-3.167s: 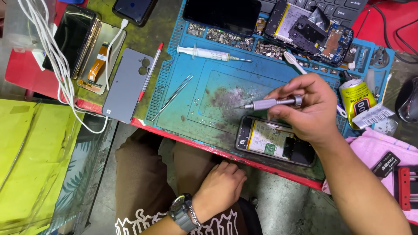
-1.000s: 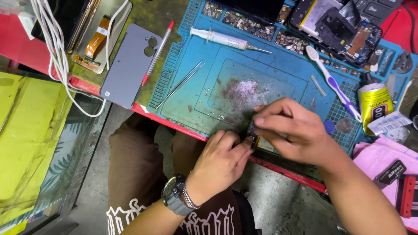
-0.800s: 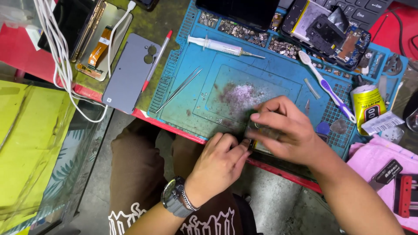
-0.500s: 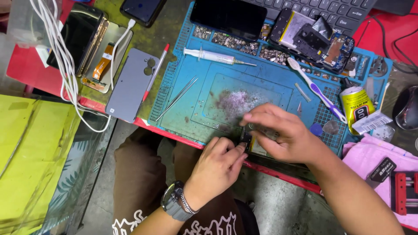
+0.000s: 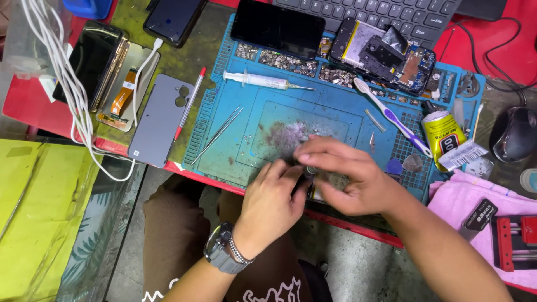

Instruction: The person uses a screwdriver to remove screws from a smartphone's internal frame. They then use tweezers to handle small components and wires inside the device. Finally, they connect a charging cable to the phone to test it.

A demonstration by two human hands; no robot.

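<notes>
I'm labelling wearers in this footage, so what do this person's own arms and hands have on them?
Both forearms are bare, with no sleeves showing and no gloves. The left hand has a wristwatch with a dark round case, and next to it a thin silver chain bracelet. The right hand and its wrist show no watch or band. No rings can be made out on the fingers.

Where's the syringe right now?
Head view: the syringe lies flat along the far edge of the blue repair mat, left of centre, in front of the dark phone and beyond the tweezers.
</notes>
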